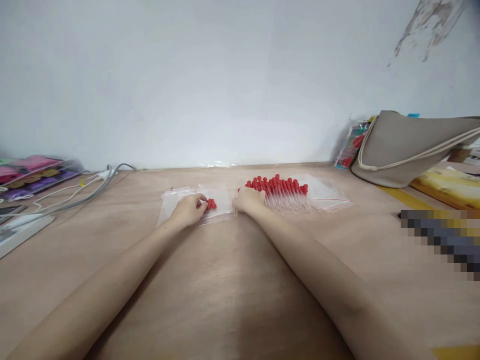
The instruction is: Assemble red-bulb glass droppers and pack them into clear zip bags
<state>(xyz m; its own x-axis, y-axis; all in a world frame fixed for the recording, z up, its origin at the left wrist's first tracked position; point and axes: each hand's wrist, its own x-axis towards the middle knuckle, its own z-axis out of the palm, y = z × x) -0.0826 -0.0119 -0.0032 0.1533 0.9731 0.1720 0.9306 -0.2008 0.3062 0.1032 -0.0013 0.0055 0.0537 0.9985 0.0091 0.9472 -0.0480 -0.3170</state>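
A clear zip bag (221, 197) lies flat on the wooden table (225, 280) at the far middle. Red-bulbed glass droppers (212, 203) show inside it. My left hand (189, 210) rests on the bag with fingers curled over the red bulbs. My right hand (248, 199) is closed at the bag's right edge, pinching there; what it pinches is too small to name. Right of it lies a pile of several red-bulbed droppers (287, 192) on more clear bags (330, 197).
A grey drawstring bag (408, 147) and a yellow box (450, 187) stand at the right, with a colourful packet (350, 145) by the wall. Grey cables (86, 192), stacked pink and purple trays (33, 175) and a white device (20, 227) lie at the left.
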